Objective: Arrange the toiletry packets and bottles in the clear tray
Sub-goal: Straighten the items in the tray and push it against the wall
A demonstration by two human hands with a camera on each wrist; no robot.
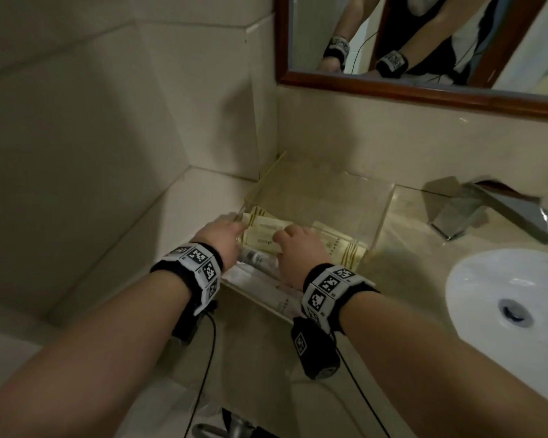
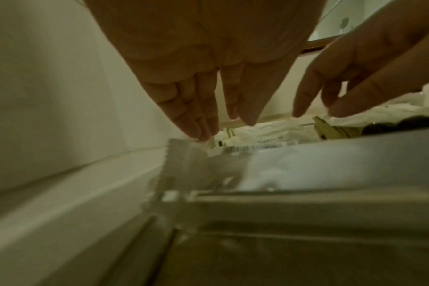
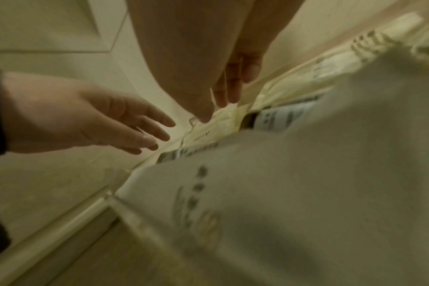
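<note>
A clear tray (image 1: 384, 213) sits in the counter's back corner. Cream toiletry packets (image 1: 264, 233) lie in a heap in its near half, and a small bottle (image 1: 254, 257) lies by the front wall. My left hand (image 1: 238, 228) reaches in at the tray's left side; its straight fingertips (image 2: 203, 135) touch a packet's edge (image 2: 189, 152). My right hand (image 1: 283, 236) hovers over the middle of the heap, and its straight fingers (image 3: 206, 116) rest on a cream packet (image 3: 217, 125). Neither hand grips anything. The left hand (image 3: 98, 120) shows beside it with fingers spread.
Tiled walls (image 1: 108, 121) close in on the left and behind the tray. A chrome faucet (image 1: 487, 207) and a white sink (image 1: 513, 305) are to the right. A wood-framed mirror (image 1: 424, 91) hangs above. The tray's far half (image 1: 314, 194) holds nothing.
</note>
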